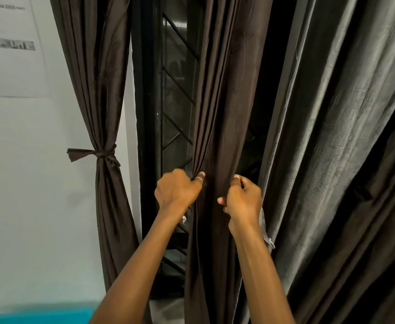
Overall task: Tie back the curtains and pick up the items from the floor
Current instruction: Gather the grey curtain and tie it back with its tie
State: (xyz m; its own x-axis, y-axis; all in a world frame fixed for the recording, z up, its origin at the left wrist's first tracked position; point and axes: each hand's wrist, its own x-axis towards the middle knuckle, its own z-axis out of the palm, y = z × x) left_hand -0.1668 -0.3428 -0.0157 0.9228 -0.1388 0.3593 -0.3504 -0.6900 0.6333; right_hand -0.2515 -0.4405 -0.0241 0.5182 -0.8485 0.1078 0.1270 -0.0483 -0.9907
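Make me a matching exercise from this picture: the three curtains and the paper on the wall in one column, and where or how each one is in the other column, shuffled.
Column one:
1 brown left curtain
2 brown middle curtain
3 grey curtain
4 paper sheet

Column two:
A gripped by the left hand and right hand
B stuck on the white wall
C bunched by a knotted tie
D hanging in loose folds, far right

Pairs: 1-C, 2-A, 3-D, 4-B
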